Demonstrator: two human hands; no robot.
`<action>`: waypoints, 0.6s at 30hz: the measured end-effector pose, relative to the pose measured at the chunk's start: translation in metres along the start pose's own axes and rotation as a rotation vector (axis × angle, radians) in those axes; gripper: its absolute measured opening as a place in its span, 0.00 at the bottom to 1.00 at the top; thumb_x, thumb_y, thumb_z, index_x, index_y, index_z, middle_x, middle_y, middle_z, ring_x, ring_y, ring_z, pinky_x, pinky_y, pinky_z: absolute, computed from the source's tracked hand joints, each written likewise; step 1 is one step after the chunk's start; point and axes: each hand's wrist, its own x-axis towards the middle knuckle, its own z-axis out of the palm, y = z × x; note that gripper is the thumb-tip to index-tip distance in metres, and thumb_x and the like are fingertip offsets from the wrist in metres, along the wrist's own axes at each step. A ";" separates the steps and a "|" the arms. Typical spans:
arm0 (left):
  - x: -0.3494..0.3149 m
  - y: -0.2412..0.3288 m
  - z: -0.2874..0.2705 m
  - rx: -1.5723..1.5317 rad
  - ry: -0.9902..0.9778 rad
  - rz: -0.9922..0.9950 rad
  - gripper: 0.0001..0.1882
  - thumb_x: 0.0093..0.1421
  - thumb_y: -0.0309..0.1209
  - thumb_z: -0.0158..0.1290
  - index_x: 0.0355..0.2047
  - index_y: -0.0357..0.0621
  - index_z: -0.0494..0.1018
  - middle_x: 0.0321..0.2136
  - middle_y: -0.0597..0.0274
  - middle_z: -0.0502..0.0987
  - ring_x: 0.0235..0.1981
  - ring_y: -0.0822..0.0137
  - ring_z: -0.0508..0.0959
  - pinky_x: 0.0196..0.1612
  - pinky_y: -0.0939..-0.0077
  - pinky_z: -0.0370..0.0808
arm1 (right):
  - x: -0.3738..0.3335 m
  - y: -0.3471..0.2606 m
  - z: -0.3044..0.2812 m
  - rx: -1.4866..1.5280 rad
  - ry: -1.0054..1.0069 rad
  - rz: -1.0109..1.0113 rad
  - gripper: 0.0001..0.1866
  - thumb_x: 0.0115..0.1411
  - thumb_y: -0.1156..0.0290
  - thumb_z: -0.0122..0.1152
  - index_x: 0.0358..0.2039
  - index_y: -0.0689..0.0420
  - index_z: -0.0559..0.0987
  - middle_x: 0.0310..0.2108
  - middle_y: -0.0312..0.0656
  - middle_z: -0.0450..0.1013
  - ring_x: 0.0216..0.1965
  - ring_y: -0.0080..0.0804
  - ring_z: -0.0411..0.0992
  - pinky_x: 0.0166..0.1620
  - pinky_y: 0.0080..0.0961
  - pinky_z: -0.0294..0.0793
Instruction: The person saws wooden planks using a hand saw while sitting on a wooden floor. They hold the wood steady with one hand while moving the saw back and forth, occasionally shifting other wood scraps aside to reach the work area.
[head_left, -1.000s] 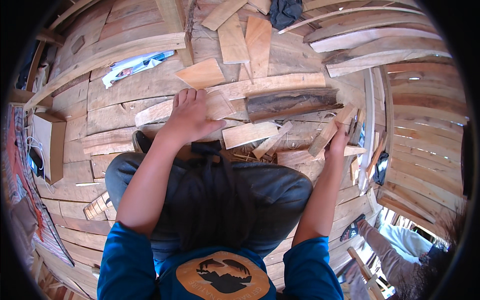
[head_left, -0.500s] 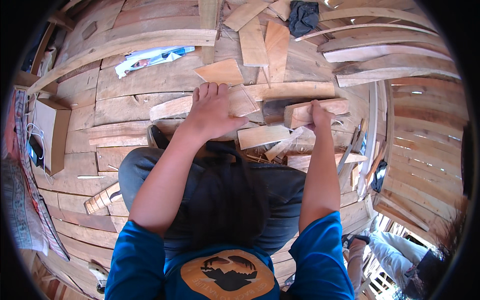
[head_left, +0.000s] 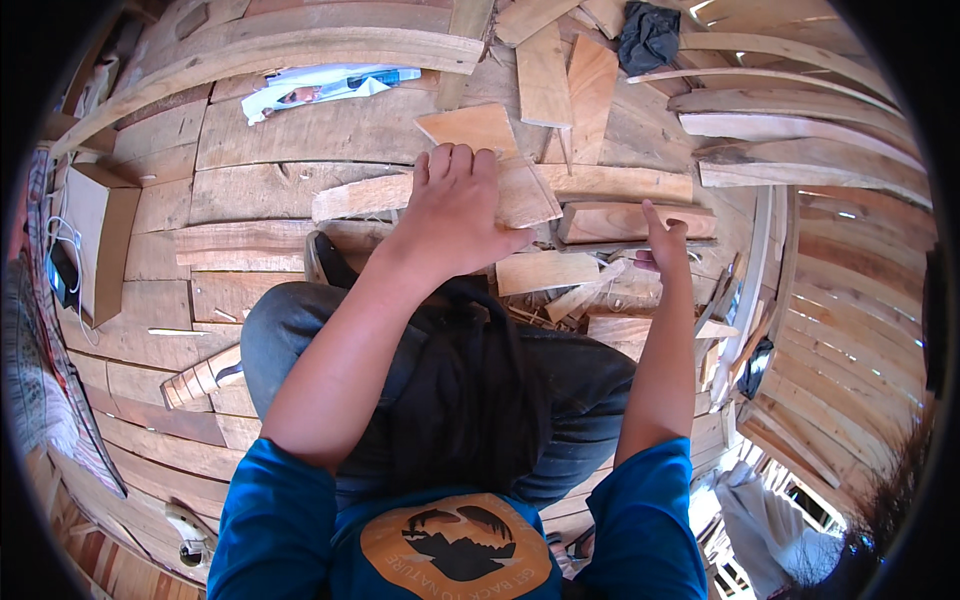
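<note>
A pale, flat, roughly rectangular offcut of sawn wood lies on the plank floor just above centre, resting across a long light-brown board that runs toward nine o'clock. The left hand lies palm-down on this offcut, fingers extended toward twelve o'clock and spread over its near edge, pressing rather than clasping it; the forearm descends to seven o'clock. The right hand, at three o'clock of the offcut, is raised with fingers loosely parted and grips nothing, just beside a darker reddish wood block. A second tan square wood piece sits at twelve o'clock, touching the fingertips' zone. Farther out, a crumpled white-and-blue plastic package lies at eleven o'clock, an open brown cardboard box stands at nine o'clock, and a black cloth lies at one o'clock.
</note>
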 end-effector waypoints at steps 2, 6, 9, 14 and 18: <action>0.001 0.003 -0.002 0.009 -0.012 -0.017 0.45 0.48 0.49 0.63 0.57 0.29 0.60 0.51 0.42 0.64 0.59 0.46 0.59 0.63 0.58 0.57 | -0.002 0.006 -0.009 -0.001 -0.014 -0.091 0.44 0.53 0.48 0.67 0.58 0.63 0.56 0.42 0.55 0.69 0.23 0.36 0.75 0.23 0.30 0.80; 0.001 0.009 0.006 -0.040 -0.009 0.005 0.46 0.47 0.49 0.64 0.57 0.29 0.60 0.51 0.42 0.64 0.58 0.46 0.61 0.62 0.58 0.59 | -0.002 0.032 -0.029 -0.006 -0.052 -0.206 0.37 0.55 0.56 0.67 0.57 0.60 0.59 0.38 0.49 0.68 0.22 0.32 0.74 0.23 0.27 0.79; 0.003 0.018 0.021 -0.055 -0.030 0.012 0.47 0.45 0.49 0.65 0.56 0.29 0.60 0.51 0.42 0.64 0.57 0.46 0.63 0.62 0.57 0.59 | -0.008 0.060 -0.045 0.046 -0.055 -0.240 0.34 0.56 0.59 0.67 0.57 0.58 0.60 0.37 0.46 0.67 0.21 0.31 0.73 0.22 0.26 0.77; 0.011 0.057 0.057 0.036 -0.041 0.060 0.48 0.43 0.50 0.67 0.57 0.31 0.60 0.51 0.43 0.65 0.56 0.46 0.65 0.60 0.57 0.62 | -0.023 0.137 -0.076 0.171 0.108 -0.308 0.29 0.57 0.65 0.65 0.54 0.58 0.63 0.34 0.44 0.67 0.22 0.26 0.71 0.21 0.23 0.74; 0.043 0.093 0.109 0.090 -0.010 0.174 0.50 0.42 0.51 0.67 0.57 0.29 0.60 0.51 0.45 0.65 0.55 0.49 0.65 0.60 0.59 0.61 | -0.049 0.222 -0.088 0.347 0.348 -0.236 0.26 0.58 0.67 0.64 0.53 0.60 0.64 0.34 0.43 0.67 0.22 0.26 0.70 0.22 0.22 0.72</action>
